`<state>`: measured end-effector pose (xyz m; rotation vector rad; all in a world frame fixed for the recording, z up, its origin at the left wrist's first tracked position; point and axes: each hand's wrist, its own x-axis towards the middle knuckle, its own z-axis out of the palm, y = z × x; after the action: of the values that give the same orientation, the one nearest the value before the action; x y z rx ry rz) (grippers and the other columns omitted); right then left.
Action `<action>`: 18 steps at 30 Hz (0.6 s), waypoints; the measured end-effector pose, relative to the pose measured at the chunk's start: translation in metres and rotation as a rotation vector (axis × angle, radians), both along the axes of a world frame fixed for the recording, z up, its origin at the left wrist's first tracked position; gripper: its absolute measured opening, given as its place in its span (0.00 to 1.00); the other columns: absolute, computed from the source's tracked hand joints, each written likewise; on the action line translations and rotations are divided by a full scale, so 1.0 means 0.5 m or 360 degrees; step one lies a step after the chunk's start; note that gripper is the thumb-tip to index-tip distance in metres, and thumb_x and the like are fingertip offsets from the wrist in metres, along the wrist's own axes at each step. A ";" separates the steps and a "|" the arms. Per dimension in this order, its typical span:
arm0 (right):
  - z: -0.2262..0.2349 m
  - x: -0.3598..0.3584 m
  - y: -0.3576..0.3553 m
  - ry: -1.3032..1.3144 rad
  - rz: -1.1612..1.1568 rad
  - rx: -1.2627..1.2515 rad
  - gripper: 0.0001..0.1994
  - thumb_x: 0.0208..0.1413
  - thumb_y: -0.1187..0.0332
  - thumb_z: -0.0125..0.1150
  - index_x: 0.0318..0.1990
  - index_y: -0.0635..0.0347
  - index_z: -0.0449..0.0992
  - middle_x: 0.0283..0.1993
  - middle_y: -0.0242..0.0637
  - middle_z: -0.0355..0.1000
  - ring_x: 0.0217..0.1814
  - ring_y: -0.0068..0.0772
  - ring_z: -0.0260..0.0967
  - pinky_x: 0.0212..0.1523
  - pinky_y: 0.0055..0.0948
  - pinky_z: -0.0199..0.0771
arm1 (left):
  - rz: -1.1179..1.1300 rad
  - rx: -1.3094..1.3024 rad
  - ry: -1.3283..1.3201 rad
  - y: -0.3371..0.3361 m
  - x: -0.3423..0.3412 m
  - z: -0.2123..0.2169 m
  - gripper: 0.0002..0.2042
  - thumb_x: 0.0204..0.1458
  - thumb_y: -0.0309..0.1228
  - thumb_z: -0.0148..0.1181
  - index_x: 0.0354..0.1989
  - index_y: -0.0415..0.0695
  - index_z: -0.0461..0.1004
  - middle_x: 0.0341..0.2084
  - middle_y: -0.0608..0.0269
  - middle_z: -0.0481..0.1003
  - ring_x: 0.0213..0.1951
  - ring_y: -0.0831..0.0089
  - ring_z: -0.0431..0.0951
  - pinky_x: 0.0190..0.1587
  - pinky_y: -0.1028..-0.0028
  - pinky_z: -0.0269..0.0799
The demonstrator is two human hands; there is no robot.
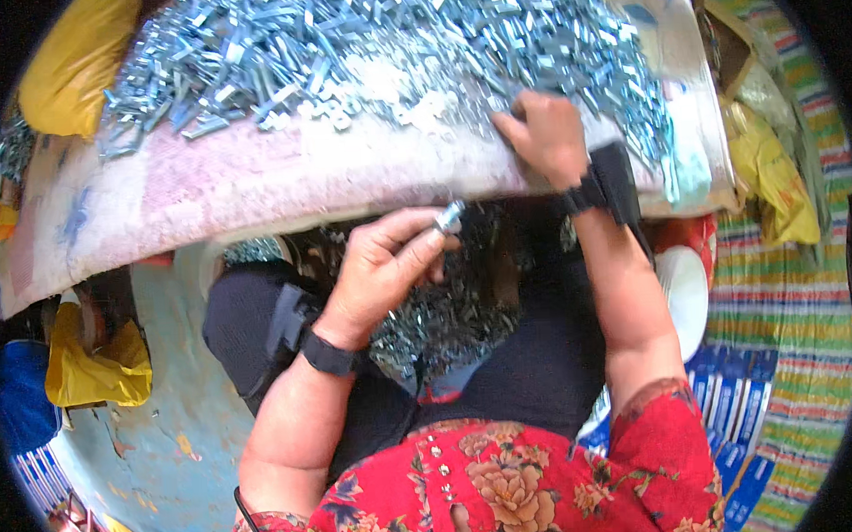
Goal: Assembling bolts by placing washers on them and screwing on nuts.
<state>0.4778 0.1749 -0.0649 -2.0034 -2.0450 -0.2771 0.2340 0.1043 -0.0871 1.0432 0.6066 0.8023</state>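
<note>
My left hand [378, 263] is closed, pinching a short, shiny metal fastener [450, 217] between thumb and fingertips just in front of the table's near edge. Farther up and to the right, my right hand [549, 137] rests at the front of a heap of bluish metal pieces [246, 69]. Its fingers are curled, and whatever they may hold is hidden. Beside it lies a brighter patch of small whitish parts [380, 78], some of them ring-like. Below my hands, between my knees, many more small metal pieces [439, 337] are gathered.
The heap covers the far part of a table with a pale, stained cover [204, 181]. Yellow bags [97, 361] are at the left; another yellow bag [774, 175] hangs at the right. A white round container [686, 297] stands by my right knee, near blue-and-white boxes [731, 395].
</note>
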 end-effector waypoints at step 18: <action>0.142 -0.176 -0.335 0.1059 0.1514 -0.0149 0.08 0.42 0.80 0.57 0.32 0.65 0.71 0.27 0.45 0.69 0.27 0.44 0.69 0.26 0.31 0.68 | 0.0012 0.0193 0.0039 -0.208 -0.064 0.032 0.11 0.54 0.34 0.52 0.41 0.43 0.73 0.26 0.73 0.73 0.22 0.88 0.68 0.23 0.86 0.62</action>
<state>0.3896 0.0073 0.0062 -0.7688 -2.2376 0.5915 0.2021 0.0004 -0.0713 1.1632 0.5885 0.8424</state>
